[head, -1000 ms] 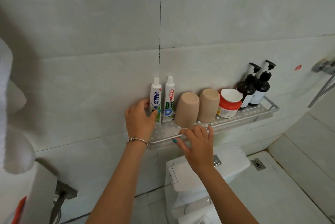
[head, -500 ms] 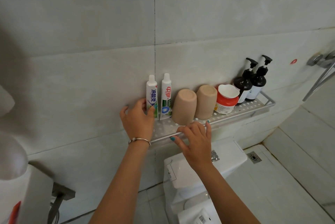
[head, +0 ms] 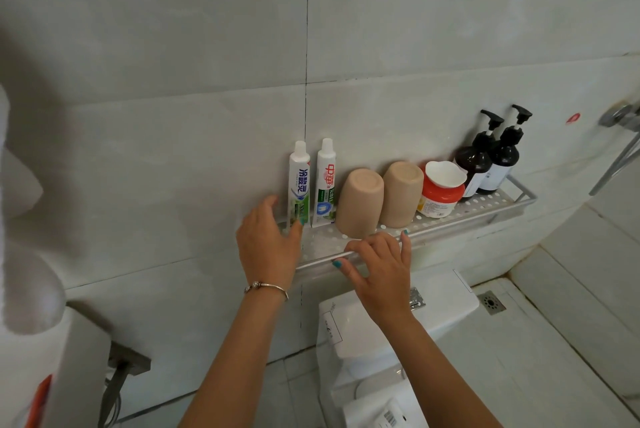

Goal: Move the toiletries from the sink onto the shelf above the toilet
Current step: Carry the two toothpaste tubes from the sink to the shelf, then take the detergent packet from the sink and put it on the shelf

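The task looks nearly finished. On the perforated metal shelf (head: 485,208) above the toilet (head: 398,323) stand 7 toiletries: 2 toothpaste tubes (head: 313,182) upright against the wall just beyond the left hand (head: 268,242), 2 beige cups (head: 379,195) upside down just beyond the right hand (head: 379,268), then, further to that hand's right, a red and white jar (head: 440,194) and 2 dark pump bottles (head: 488,157). The sink is out of view, so whether anything remains there cannot be told.

The left hand rests at the shelf's left end, fingers loosely curved; its thumb tip touches the foot of the leftmost tube, steadying rather than gripping it as far as the view shows. The right hand lies over the shelf's front rail with its fingers spread and nearly straight, holding nothing.

Against the frames 1.0 s and 0.5 s ago, little differs: both hands keep the same places, every item stands where it did, and only the view has shifted slightly. What seems left is a last straightening of the tubes and letting go.
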A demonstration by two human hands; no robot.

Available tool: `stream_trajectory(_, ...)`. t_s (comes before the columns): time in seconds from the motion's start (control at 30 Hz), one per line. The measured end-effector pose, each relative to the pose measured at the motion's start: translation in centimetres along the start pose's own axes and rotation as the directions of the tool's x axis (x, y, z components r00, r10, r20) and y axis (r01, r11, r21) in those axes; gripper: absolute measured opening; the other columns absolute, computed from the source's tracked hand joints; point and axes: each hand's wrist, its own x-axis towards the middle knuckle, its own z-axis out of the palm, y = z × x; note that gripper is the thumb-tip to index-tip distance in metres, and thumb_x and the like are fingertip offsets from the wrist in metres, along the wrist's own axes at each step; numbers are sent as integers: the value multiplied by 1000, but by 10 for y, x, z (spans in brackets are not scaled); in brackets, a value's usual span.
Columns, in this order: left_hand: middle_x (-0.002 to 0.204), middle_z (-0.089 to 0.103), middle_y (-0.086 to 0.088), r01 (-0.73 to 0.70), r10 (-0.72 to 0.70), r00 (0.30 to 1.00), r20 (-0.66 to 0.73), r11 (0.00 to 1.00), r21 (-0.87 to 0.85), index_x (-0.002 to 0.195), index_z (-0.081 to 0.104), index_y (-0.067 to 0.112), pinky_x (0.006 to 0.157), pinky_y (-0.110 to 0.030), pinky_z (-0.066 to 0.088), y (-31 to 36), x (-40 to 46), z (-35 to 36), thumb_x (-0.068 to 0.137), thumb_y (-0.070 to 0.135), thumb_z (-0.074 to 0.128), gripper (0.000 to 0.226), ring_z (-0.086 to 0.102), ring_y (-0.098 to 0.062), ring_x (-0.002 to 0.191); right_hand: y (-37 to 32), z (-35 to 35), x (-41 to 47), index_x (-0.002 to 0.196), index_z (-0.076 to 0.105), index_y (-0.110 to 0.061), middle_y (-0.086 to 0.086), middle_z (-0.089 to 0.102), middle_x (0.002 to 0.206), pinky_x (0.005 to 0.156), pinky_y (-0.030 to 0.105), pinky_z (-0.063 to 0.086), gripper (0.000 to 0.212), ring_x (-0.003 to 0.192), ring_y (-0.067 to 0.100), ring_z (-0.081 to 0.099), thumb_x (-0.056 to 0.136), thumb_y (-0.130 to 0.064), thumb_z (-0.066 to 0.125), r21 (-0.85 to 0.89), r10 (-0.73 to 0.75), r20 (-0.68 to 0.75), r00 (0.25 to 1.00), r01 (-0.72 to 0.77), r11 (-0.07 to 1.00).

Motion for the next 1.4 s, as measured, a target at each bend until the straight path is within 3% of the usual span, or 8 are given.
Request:
stream_trajectory(0.13, 138, 51, -7, -48, 46, 988, 146, 999, 12, 134, 48, 12, 102, -31, 37, -4, -21, -2, 88, 16, 59, 47, 47, -23, 126, 0, -2, 0, 91, 68, -28, -6, 62, 92, 114, 41, 12, 47, 102, 13, 48, 90, -64, 38, -10, -13, -6, 1000, 13, 1000)
stream_trajectory(0.33, 161, 7, -1, -121, 44, 937, 346, 972, 204, 152, 14, 20, 119, -36, 8, -13, -49, -12, 100, 39, 21, 56, 2, -18, 148, -5, -11, 0, 96, 67, -28, -5, 61, 97, 114, 43, 12, 40, 108, 19, 52, 88, -58, 43, -33, 6, 70, 998, -4, 999)
stream_trajectory(0.5, 159, -6, 5, -110, 4, 942, 335, 948, 297, 146, -14, 37, 119, -37, 5, -26, -90, -25, 90, 58, 4, 62, -15, -12, 144, -22, -21, -11, 131, 50, -25, 2, 51, 140, 116, 51, 4, 48, 142, 29, 29, 94, -52, 37, -138, 65, 232, 971, -34, 990)
stream_trajectory(0.6, 158, -14, 7, -106, -23, 946, 323, 920, 376, 145, -17, 43, 117, -34, -1, -43, -112, -44, 94, 58, 7, 58, -19, -11, 144, -42, -31, -25, 147, 33, -28, -3, 28, 157, 119, 42, -7, 59, 149, 19, 10, 93, -53, 31, 22, 28, 343, 939, -38, 999)
stream_trajectory(0.7, 157, -16, 9, -44, -85, 962, 260, 890, 453, 146, -16, 43, 116, -32, -4, -68, -128, -81, 94, 60, 10, 61, -16, -12, 145, -77, -36, -49, 150, 26, -32, -11, 15, 159, 118, 32, -15, 61, 149, 9, 3, 92, -50, 31, 244, -207, 460, 863, 101, 964)
stream_trajectory(0.9, 159, -1, 5, 170, -289, 945, 155, 836, 522, 148, -3, 42, 119, -39, 6, -123, -164, -158, 90, 60, 14, 64, -3, -16, 147, -147, -15, -92, 149, 17, -43, -22, 2, 157, 118, 33, -7, 56, 145, -2, -11, 95, -52, 31, 464, -385, 616, 688, 78, 882)
stream_trajectory(1.17, 160, 13, 6, 149, -282, 941, 188, 843, 517, 151, 9, 34, 114, -37, 21, -209, -182, -250, 95, 38, 28, 59, 16, -19, 146, -244, 23, -124, 145, 25, -48, -20, 17, 157, 110, 23, 23, 56, 142, 0, 18, 95, -46, 49, 507, -450, 735, 507, 30, 862)
stream_trajectory(1.4, 157, 24, 3, 0, -192, 864, 466, 924, 382, 151, 15, 29, 115, -35, 24, -317, -140, -286, 93, 45, 21, 61, 27, -17, 142, -337, 63, -181, 134, 33, -57, -27, 45, 124, 87, 23, 49, 53, 108, -2, 52, 88, -54, 58, 394, -202, 769, 607, -200, 897)
